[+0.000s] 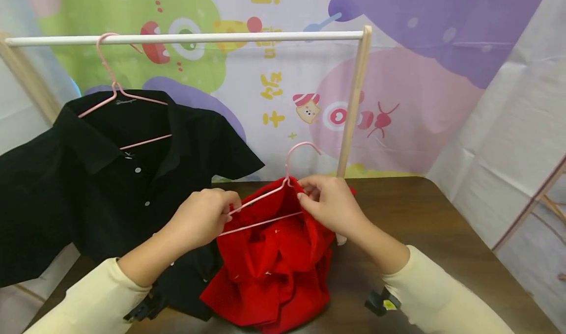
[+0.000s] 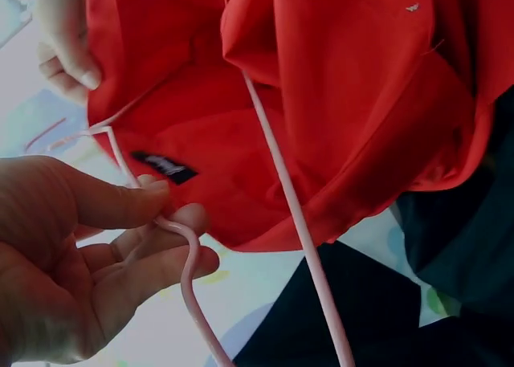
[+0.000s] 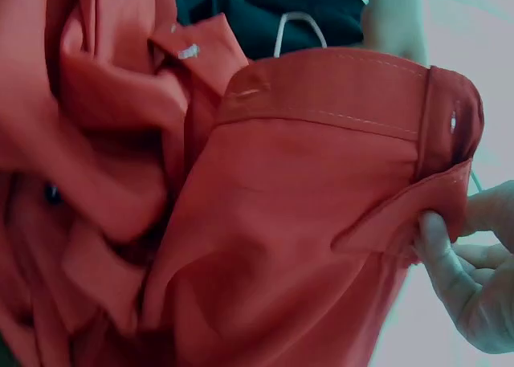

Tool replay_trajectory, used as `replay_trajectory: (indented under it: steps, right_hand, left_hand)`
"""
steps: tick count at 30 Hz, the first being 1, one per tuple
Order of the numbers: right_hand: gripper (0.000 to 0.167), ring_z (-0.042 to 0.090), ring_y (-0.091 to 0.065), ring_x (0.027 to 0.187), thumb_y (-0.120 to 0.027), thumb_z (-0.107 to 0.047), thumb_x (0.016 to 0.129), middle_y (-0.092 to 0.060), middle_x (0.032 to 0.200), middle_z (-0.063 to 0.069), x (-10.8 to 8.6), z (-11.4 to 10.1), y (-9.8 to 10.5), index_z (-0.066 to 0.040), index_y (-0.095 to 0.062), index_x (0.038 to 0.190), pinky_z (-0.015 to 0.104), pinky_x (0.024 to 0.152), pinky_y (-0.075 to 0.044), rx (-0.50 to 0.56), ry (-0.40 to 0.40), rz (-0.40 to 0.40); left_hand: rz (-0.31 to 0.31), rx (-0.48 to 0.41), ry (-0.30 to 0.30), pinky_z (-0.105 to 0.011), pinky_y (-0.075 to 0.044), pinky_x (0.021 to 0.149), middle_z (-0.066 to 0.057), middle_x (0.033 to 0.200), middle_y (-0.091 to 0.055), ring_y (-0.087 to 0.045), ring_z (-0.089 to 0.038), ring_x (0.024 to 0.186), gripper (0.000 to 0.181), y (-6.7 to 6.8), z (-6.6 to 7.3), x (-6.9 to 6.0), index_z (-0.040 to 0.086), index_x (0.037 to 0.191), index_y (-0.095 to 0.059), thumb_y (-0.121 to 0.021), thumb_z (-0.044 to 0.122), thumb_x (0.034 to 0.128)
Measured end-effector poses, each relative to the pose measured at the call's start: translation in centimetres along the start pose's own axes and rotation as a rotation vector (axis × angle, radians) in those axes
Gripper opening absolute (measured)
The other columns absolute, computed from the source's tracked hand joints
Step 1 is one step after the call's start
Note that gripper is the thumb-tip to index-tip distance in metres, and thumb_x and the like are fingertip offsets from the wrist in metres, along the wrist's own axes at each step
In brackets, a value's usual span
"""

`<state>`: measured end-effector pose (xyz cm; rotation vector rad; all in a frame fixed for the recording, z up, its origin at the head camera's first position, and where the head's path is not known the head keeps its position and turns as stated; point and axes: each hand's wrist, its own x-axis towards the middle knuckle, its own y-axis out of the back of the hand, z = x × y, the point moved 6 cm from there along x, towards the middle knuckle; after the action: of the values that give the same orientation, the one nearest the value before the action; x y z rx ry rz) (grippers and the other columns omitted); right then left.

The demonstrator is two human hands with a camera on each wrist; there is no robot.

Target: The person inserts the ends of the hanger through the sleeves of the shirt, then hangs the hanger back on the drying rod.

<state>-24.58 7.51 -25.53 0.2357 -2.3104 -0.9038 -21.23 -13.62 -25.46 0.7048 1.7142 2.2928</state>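
A red collared garment [image 1: 305, 290] lies bunched on the table in the head view, with a pink wire hanger [image 1: 288, 162] partly inside its neck. My left hand [image 1: 201, 218] pinches one sloping arm of this hanger between thumb and fingers; the left wrist view shows that arm and the straight lower bar emerging from the red cloth. On the other side of the hook, my right hand [image 1: 333, 204] pinches the garment's collar edge, seen closely in the right wrist view. A black label [image 2: 165, 166] shows inside the neck. The hanger's far end is hidden in the cloth.
A black short-sleeved shirt [image 1: 40, 201] hangs on another pink hanger [image 1: 106, 64] at left, from the white rail [image 1: 247, 38] of a wooden-sided rack. The rack's right post [image 1: 353, 103] stands behind my right hand. Brown table [image 1: 398, 216] surface extends rightward.
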Motion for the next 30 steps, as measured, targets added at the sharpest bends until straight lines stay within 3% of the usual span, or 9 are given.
replay_trajectory:
  steps: [6,10,14,20,25,28,30]
  right_hand:
    - [0.018,0.014,-0.063,0.066,-0.070,-0.004,0.083,-0.070,0.085,0.008,0.3,-2.2,-1.0,0.002,-0.072,0.100,0.029,0.065,-0.053,-0.051,0.086,0.089]
    - [0.027,0.017,-0.063,0.069,-0.072,-0.009,0.084,-0.069,0.092,0.009,0.4,-2.5,-1.2,0.002,-0.070,0.109,0.032,0.068,-0.052,-0.115,0.107,0.062]
    - [0.037,0.016,-0.060,0.079,-0.072,-0.024,0.088,-0.066,0.098,0.006,0.8,-1.9,-1.0,-0.002,-0.067,0.117,0.032,0.072,-0.049,-0.132,0.084,0.033]
    - [0.035,0.024,-0.059,0.096,-0.073,-0.025,0.087,-0.063,0.109,0.009,1.5,0.6,1.3,-0.004,-0.068,0.116,0.040,0.083,-0.050,-0.123,0.106,0.064]
    - [0.040,0.034,-0.053,0.113,-0.073,-0.016,0.087,-0.060,0.120,0.018,2.1,3.7,3.9,0.001,-0.063,0.122,0.051,0.098,-0.042,-0.203,0.111,0.023]
    - [0.041,0.038,-0.051,0.117,-0.071,-0.011,0.088,-0.058,0.124,0.022,2.3,5.8,5.3,0.004,-0.060,0.124,0.053,0.102,-0.039,-0.202,0.072,-0.024]
    - [0.044,0.038,-0.049,0.121,-0.070,-0.011,0.088,-0.056,0.129,0.022,2.4,7.1,6.0,0.003,-0.057,0.128,0.054,0.103,-0.038,-0.151,-0.001,-0.080]
  left_hand:
    - [0.039,-0.101,-0.032,-0.022,-0.045,0.049,0.001,0.074,-0.060,-0.048,-0.013,0.061,0.020,-0.5,-1.3,-0.3,0.010,0.087,-0.066,-0.067,-0.009,0.0819]
    - [0.045,-0.141,-0.013,-0.024,-0.044,0.049,0.002,0.073,-0.057,-0.048,-0.014,0.062,0.020,-0.7,-2.2,-0.2,0.011,0.087,-0.067,-0.066,-0.009,0.0820]
    - [0.061,-0.138,0.009,-0.026,-0.044,0.051,0.003,0.071,-0.055,-0.047,-0.015,0.063,0.020,-0.5,-2.8,0.2,0.010,0.086,-0.068,-0.066,-0.009,0.0824]
    - [0.092,-0.122,0.039,-0.030,-0.042,0.055,0.003,0.069,-0.054,-0.047,-0.016,0.063,0.019,0.7,-3.5,0.3,0.010,0.087,-0.068,-0.066,-0.008,0.0823]
    - [0.113,-0.119,0.041,-0.031,-0.040,0.054,0.003,0.069,-0.056,-0.048,-0.015,0.062,0.021,1.9,-4.1,0.2,0.012,0.088,-0.067,-0.065,-0.008,0.0822]
    - [0.113,-0.133,0.042,-0.032,-0.040,0.056,0.004,0.071,-0.057,-0.049,-0.014,0.062,0.020,2.4,-4.4,0.2,0.012,0.090,-0.067,-0.066,-0.006,0.0826]
    - [0.110,-0.148,0.044,-0.032,-0.041,0.056,0.004,0.072,-0.058,-0.049,-0.014,0.061,0.020,2.7,-4.6,0.1,0.012,0.091,-0.067,-0.067,-0.006,0.0827]
